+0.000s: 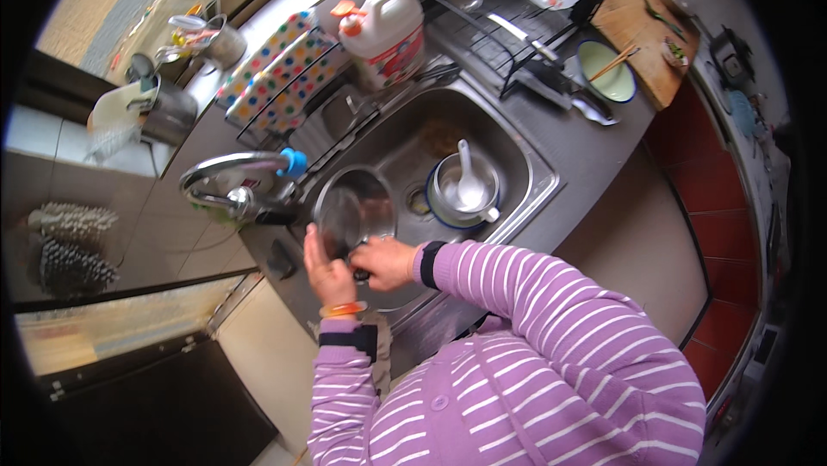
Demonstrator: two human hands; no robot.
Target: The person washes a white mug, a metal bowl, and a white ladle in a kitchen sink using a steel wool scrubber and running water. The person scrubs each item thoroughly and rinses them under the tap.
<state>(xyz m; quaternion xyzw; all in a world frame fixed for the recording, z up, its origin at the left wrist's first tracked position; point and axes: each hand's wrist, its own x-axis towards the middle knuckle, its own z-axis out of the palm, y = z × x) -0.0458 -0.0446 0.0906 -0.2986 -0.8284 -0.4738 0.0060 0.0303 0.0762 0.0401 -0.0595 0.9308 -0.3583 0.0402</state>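
A stainless steel pot (355, 211) is tilted in the near left part of the steel sink (510, 136). My right hand (386, 264) grips its short black handle (362, 274). At the pot's near left rim is my left hand (329, 275), its fingers stretched out along the outer side; whether it grips the rim is hidden. To the right, a small pot (489, 214) with a white handle sits in a blue-rimmed bowl (434, 211). A white spoon (466, 185) rests inside it. Between the two pots lies the drain (418, 201).
A curved faucet (226, 162) with a blue tip reaches over the sink's left side. Behind stand a white jug (387, 33) with an orange pump and a polka-dot cloth (284, 78). Right of the sink are a knife (523, 36), a green bowl (607, 72) with chopsticks and a cutting board (646, 46).
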